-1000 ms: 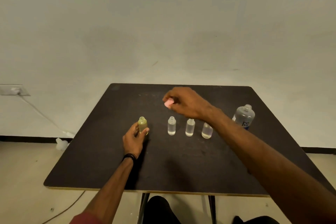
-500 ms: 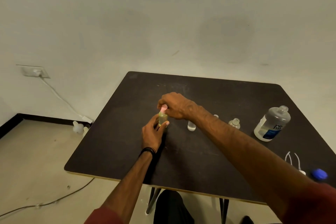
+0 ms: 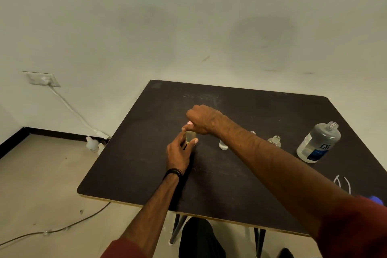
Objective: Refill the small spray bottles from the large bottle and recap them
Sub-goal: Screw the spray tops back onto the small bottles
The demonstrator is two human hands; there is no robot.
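My left hand grips a small yellowish spray bottle standing on the dark table. My right hand holds a pink cap right on top of that bottle's neck. To the right stand three small clear bottles without caps: one beside my forearm, one mostly hidden behind it, one further right. The large clear bottle with a blue label stands uncapped near the table's right edge.
A blue cap and thin white tubes lie at the table's front right. On the floor at left sit a white bottle, a cable and a wall socket. My knee shows under the front edge.
My right hand has brought the pink cap from behind the bottle row down onto the yellowish bottle. The view has swung left and down; my left hand keeps its grip.
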